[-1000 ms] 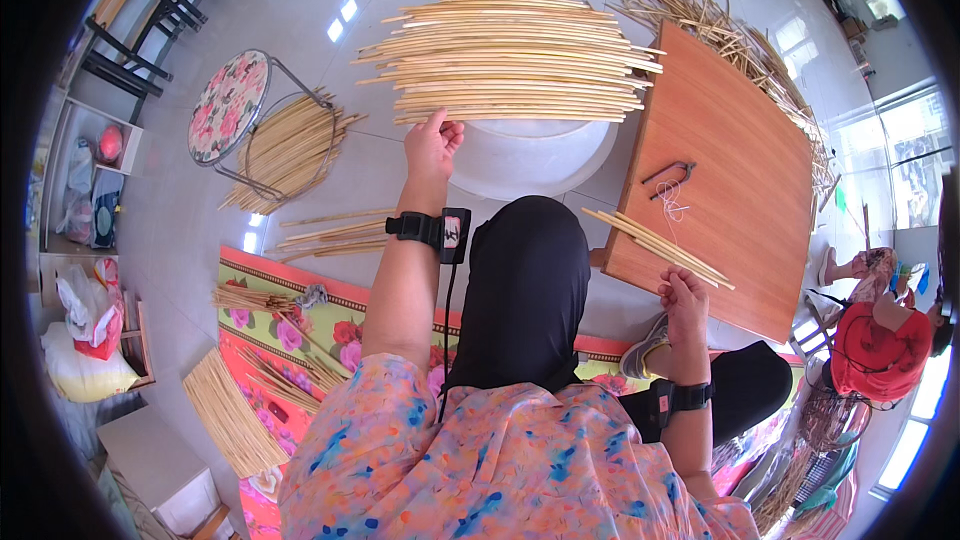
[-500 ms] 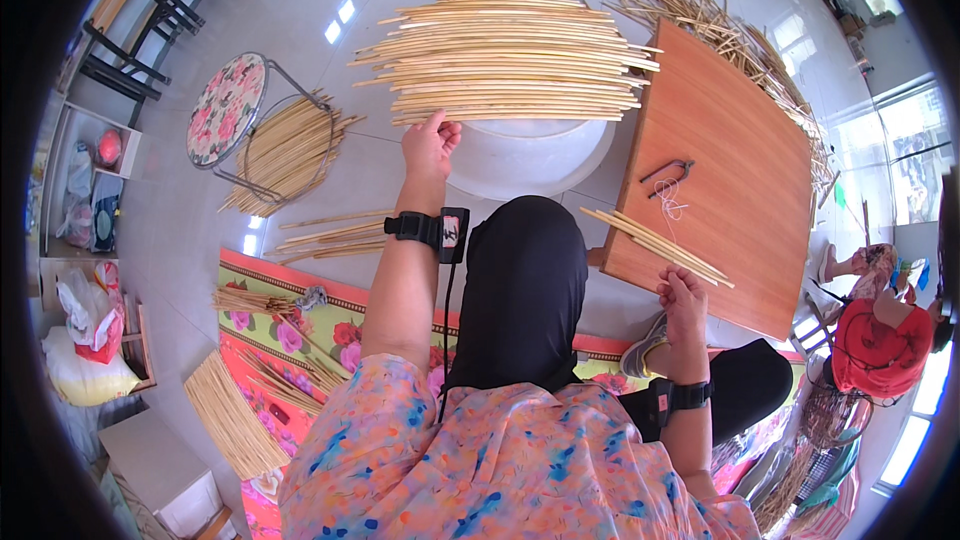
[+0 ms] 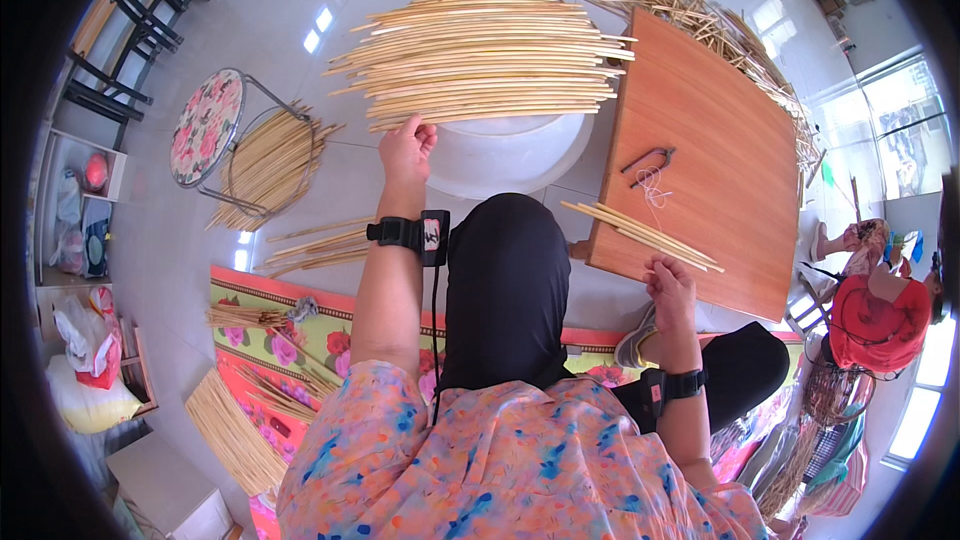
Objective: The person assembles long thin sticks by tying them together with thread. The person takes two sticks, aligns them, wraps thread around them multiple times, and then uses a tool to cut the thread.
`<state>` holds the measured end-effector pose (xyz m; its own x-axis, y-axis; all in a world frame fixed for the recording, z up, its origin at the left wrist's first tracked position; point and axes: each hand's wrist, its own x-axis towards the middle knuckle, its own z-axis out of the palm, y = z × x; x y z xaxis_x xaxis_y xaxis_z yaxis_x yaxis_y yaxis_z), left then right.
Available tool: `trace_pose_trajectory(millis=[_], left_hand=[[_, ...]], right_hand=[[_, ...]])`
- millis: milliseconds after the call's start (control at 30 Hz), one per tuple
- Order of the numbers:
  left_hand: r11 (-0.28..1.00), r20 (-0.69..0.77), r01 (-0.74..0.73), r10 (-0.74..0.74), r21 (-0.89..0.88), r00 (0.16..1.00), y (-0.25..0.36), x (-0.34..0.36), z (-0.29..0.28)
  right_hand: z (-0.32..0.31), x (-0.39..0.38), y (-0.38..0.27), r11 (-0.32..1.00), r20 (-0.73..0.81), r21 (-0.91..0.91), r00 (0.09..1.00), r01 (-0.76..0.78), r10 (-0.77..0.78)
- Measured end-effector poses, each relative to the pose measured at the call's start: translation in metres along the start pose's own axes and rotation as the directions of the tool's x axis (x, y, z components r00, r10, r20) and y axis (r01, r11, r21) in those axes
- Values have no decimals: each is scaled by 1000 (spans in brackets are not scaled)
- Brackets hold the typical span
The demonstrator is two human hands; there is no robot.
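Observation:
A row of pale, slender straw-like sticks point(image 3: 480, 65) lies side by side across a round white tub point(image 3: 515, 155). My left hand point(image 3: 408, 152) is at the row's near left edge, fingertips pinched on the nearest stick. To the right, a few loose sticks point(image 3: 640, 232) lie slantwise over the near left part of a brown wooden board point(image 3: 720, 140). My right hand point(image 3: 672, 295) is just below them with its fingers curled together; whatever they hold is hidden. Small dark U-shaped snips point(image 3: 650, 166) and tangled white thread point(image 3: 652, 190) rest on the board.
A flowered round stool point(image 3: 207, 127) stands at the left by a fan of sticks point(image 3: 270, 165). More sticks point(image 3: 325, 248) lie on the floor beside a flowered mat point(image 3: 235, 285). Behind the board is a straw heap point(image 3: 700, 15). A person in red point(image 3: 880, 325) is at the far right.
The whole view has shifted a little to the left. My right hand has come slightly closer to the loose sticks; my left hand stays at the row's edge.

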<state>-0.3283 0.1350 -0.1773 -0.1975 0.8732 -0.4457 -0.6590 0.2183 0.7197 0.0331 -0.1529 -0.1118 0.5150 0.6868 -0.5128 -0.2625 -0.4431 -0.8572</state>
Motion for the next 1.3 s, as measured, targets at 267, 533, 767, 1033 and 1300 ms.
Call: trace_pose_trajectory(millis=[267, 533, 767, 1033, 1300], left_hand=[[999, -18, -15, 15, -37, 1000, -2, -1, 2], [999, -17, -16, 16, -38, 1000, -1, -2, 3], [999, -27, -23, 23, -30, 999, 0, -4, 5], [999, -23, -20, 19, -34, 1000, 0, -6, 6], [999, -19, -24, 24, -22, 1000, -1, -5, 6]], right_hand=[[-2, 3, 3, 999, 26, 37, 1000, 3, -4], [1, 2, 2, 1000, 21, 27, 1000, -6, 5], [-1, 3, 5, 999, 18, 43, 1000, -4, 3], [0, 3, 6, 999, 18, 45, 1000, -1, 0], [2, 3, 6, 999, 15, 36, 1000, -9, 8]])
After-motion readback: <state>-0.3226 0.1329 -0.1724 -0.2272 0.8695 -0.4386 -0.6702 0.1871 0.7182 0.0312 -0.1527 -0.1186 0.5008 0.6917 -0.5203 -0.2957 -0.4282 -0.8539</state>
